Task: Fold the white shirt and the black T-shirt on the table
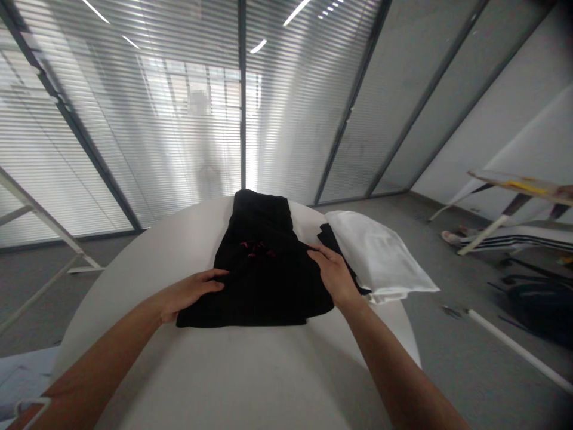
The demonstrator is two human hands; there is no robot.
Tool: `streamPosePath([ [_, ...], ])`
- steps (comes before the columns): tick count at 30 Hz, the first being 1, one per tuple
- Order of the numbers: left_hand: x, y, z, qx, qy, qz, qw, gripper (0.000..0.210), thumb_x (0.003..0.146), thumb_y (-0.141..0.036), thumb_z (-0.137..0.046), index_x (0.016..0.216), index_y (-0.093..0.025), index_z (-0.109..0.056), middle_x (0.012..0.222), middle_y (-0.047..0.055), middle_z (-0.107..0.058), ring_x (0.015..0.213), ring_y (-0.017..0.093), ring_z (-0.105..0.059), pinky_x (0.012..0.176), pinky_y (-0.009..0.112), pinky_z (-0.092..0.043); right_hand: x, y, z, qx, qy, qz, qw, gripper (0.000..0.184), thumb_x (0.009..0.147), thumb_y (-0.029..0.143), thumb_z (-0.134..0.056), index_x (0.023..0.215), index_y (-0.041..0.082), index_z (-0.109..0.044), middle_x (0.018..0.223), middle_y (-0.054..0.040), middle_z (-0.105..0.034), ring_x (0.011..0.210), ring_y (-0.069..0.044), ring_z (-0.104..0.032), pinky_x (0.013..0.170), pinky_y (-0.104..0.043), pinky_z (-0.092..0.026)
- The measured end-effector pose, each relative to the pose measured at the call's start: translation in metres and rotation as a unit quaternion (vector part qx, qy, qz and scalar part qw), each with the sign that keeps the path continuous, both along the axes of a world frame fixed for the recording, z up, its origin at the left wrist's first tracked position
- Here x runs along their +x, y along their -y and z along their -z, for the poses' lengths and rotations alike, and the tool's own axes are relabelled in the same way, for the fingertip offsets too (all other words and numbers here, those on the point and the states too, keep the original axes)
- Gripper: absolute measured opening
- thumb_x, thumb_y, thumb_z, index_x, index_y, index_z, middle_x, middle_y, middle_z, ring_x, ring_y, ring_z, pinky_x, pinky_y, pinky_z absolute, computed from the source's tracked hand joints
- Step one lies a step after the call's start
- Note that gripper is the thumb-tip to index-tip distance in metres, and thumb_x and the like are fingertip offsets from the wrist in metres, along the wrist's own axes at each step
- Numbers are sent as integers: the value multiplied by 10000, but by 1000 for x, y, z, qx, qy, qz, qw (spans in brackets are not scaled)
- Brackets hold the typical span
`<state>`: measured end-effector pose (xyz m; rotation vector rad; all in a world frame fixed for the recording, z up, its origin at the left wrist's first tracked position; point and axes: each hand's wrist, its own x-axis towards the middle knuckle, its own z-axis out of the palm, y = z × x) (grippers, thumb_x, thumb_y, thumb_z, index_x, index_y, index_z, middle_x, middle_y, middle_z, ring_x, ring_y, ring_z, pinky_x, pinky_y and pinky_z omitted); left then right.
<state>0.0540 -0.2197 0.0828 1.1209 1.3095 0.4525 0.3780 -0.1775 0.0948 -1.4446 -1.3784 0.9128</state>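
Note:
A black folded garment (264,286) with a small pink print lies on the round white table (215,376), its narrower end toward the far edge. At its left edge, my left hand (192,292) grips the cloth between thumb and fingers, and some fingers are hidden by the fabric. My right hand (333,275) pinches the garment's right edge, thumb on top. Just right of that hand lies a white folded cloth (376,251), with a piece of black fabric (331,239) showing from under its left side.
Glass panels with blinds (188,119) stand behind the table. To the left is a white metal frame (45,233). On the right are another table (523,182), a person's leg in dark striped trousers (514,237), a white pole (514,346) and a blurred dark object (537,304) on the floor.

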Motion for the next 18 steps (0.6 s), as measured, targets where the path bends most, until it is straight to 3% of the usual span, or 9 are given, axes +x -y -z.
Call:
streamPosePath([
  [2, -4, -2, 1, 32, -16, 12, 999, 671, 795, -488, -594, 1412, -266, -453, 1234, 67, -660, 1027, 242, -663, 830, 335, -540, 3, -1, -2, 20, 10, 18, 1000, 313, 782, 448, -559, 920, 207, -704, 891, -24, -701, 929, -248, -628, 886, -382, -473],
  [4, -7, -5, 7, 118, -128, 34, 984, 645, 797, -465, -583, 1400, -268, -465, 1192, 67, -669, 1013, 252, -656, 860, 357, -515, 3, 2, -5, 31, -4, 0, 1000, 329, 782, 447, -576, 961, 201, -699, 919, -31, -700, 938, -250, -627, 893, -387, -472],
  [5, -7, -6, 12, 165, -213, 37, 962, 629, 801, -458, -570, 1393, -270, -473, 1158, 74, -672, 994, 266, -653, 865, 382, -503, 2, 4, -7, 37, -19, -31, 999, 344, 783, 436, -586, 1012, 202, -690, 965, -35, -700, 961, -251, -626, 904, -390, -470],
  [8, 4, -5, 23, 300, -451, 8, 840, 567, 824, -443, -509, 1362, -263, -513, 1104, 128, -633, 999, 327, -609, 854, 466, -462, -5, 15, -8, 58, -55, -162, 984, 442, 785, 362, -629, 1211, 248, -615, 1168, -33, -658, 1093, -244, -593, 971, -397, -446],
  [10, 17, 1, 25, 389, -506, 7, 770, 475, 841, -408, -483, 1273, -243, -590, 1098, 145, -593, 1031, 335, -563, 873, 485, -431, -12, 21, -5, 63, -70, -229, 969, 517, 787, 319, -649, 1294, 279, -555, 1254, -29, -617, 1160, -230, -562, 1013, -398, -424],
  [11, 24, 6, 25, 430, -499, 24, 752, 419, 847, -385, -478, 1209, -236, -627, 1086, 140, -584, 1033, 320, -546, 887, 478, -417, -16, 24, -3, 60, -78, -253, 963, 534, 793, 309, -650, 1315, 284, -535, 1274, -31, -605, 1173, -224, -556, 1025, -398, -416],
  [15, 53, 26, 25, 515, -397, 128, 749, 290, 854, -390, -507, 1025, -243, -690, 1017, 101, -592, 994, 278, -515, 907, 471, -381, -28, 27, 9, 49, -116, -300, 945, 584, 829, 311, -613, 1389, 277, -453, 1359, -52, -548, 1229, -215, -523, 1055, -399, -398],
  [18, 70, 36, 28, 509, -348, 138, 775, 386, 841, -520, -532, 1046, -232, -687, 1038, 113, -617, 1030, 310, -505, 938, 509, -355, -29, 26, 14, 42, -125, -341, 931, 746, 798, 278, -593, 1486, 286, -304, 1452, -58, -461, 1270, -231, -488, 1033, -402, -423],
])
